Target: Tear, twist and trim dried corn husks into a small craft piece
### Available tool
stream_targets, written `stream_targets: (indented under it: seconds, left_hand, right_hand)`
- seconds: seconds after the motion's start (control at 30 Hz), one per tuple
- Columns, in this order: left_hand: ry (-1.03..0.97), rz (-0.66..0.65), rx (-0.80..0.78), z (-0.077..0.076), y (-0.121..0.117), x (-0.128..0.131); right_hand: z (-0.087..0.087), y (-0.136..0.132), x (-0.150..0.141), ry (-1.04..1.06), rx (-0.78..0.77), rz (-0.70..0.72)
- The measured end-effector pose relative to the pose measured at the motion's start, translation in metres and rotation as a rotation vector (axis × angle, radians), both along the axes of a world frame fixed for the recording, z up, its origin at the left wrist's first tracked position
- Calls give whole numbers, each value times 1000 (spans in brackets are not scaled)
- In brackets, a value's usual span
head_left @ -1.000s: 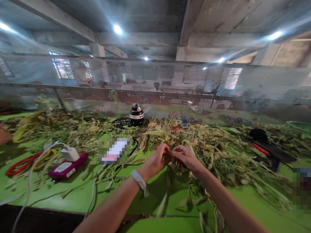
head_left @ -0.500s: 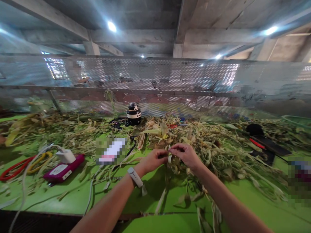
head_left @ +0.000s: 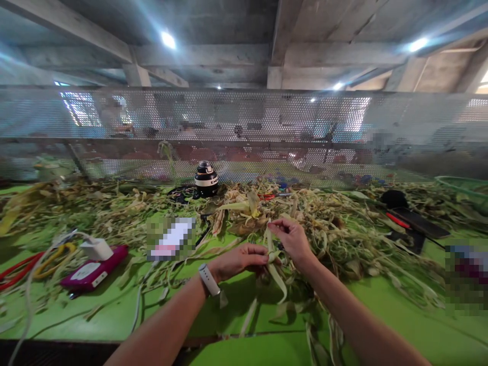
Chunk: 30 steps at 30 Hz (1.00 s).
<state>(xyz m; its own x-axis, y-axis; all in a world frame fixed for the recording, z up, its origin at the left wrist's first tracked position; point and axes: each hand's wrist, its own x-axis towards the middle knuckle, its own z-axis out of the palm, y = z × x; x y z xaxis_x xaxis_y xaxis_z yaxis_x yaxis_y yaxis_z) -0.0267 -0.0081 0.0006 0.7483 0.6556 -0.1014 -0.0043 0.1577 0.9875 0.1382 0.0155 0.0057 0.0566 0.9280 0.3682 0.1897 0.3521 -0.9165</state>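
Note:
Between my hands is a long, pale green leaf strip (head_left: 278, 278), looped or knotted near its middle, with one end hanging down over the green table (head_left: 224, 317). My left hand (head_left: 244, 260), a white watch (head_left: 209, 279) on its wrist, pinches the strip by the looped part. The fingertips of my right hand (head_left: 293, 243) close on its upper end, a little higher and farther from me. Just beyond them lies a heap of dried leaf strips (head_left: 308, 211). My left hand's lower fingers are partly hidden.
A purple power strip (head_left: 95, 269) with a white charger (head_left: 96, 249) sits at left, near a blurred-out phone (head_left: 172, 239) and its cable. Behind stand a black-and-white jar (head_left: 206, 180) and a perforated metal screen (head_left: 244, 122). A black phone-like slab (head_left: 429, 223) lies at right.
My hands have moved apart, the right slightly up, the left slightly down and right. More of the leaf strip now shows, its tail hanging below the left hand. The view has shifted slightly.

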Motion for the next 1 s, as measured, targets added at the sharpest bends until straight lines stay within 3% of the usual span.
stream_targets:
  seconds: [0.2,0.33,0.5,0.6,0.7,0.8,0.87,0.93,1.0]
  left_hand:
    - [-218,44,-220,-1,1,2]
    - [-284,146,-337,-3,4,1]
    - [-170,130,-257,-4,1,2]
    - [-166,125,-200,-6,2,5]
    - [-331,252,-200,-9,8,6]
    - [-492,484,-224,-12,18,5]
    - [-551,602,-210,-13,23,5]
    - [-573,660,-173,-13,24,4]
    - [-556,674,-135,-12,23,4]
  right_hand:
    - [-6,5,-1,-6,9,8]
    - [-13,9,-2,-13,-9,15]
    - [-12,9,-1,4,2,-34]
    - [-10,8,0,3,-53,12]
    - [-6,5,2,11,-92,44]
    - [1,-3,4,-43,129,-144]
    - [6,-10,3,-153,281,-189]
    - [8,-18,0,-310,283,-52]
    - [7,-25,-7,-435,179,142]
